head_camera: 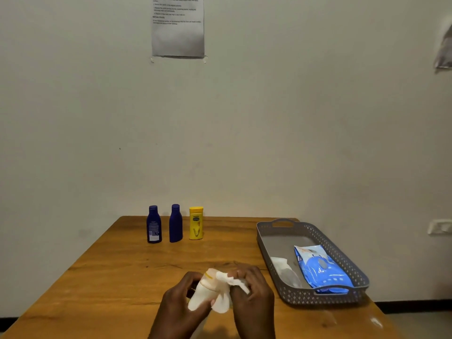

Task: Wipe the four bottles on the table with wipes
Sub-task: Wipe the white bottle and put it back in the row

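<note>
Plain pale wall backs a wooden worktop [117,270]; a printed sheet [178,28] is taped high at 12 o'clock, text too small to read.

Step in hand: wiping one of the four bottles. A white bottle [204,291] is held above the near edge at 6 o'clock, tilted with its cap end up and away. The left hand [182,297] is curled round the bottle's body. The right hand [249,287] pinches a white wipe [226,289] against the bottle's neck and shoulder, its fingers closed on the cloth.

Standing upright in a row at 11 o'clock, well apart from the hands: a dark blue bottle with its printed back label showing [154,225], a second dark blue bottle [175,223] just beside it, and a yellow lotion bottle [196,223]. Whether any has been wiped cannot be told.

At 3 o'clock sits a grey perforated tray [276,263] holding a blue wipes pack [322,269] and a crumpled white wipe [283,265].

Judgement: the next move calls for turning the bottle in the left-hand grip so the wipe covers the remaining surface, then setting it down upright.
</note>
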